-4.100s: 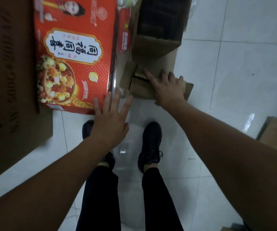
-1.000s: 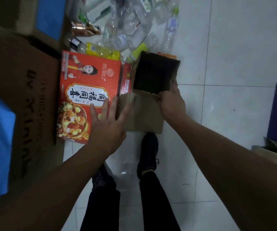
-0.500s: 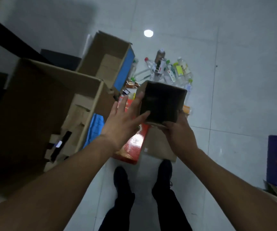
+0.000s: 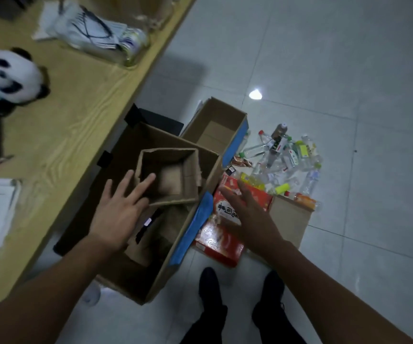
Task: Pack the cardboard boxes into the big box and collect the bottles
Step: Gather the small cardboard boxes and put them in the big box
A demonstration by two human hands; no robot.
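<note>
Head view: left hand (image 4: 118, 214) fingers spread, small box (image 4: 188, 180) at fingertips. Right hand (image 4: 247, 214) fingers apart, red carton (image 4: 223, 244) beneath.

Pale tiled floor (image 4: 349, 58), big open box (image 4: 162, 275), red carton (image 4: 215, 244), bottles (image 4: 285, 160) (heaped), flat cardboard (image 4: 290, 217)

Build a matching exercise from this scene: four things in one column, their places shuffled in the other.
1 small cardboard box
2 panda plush
3 plastic bottles
4 red carton

A heaped on the floor tiles
B on the wooden table
C inside the big box
D lying flat beside the big box

Pairs: 1-C, 2-B, 3-A, 4-D
</note>
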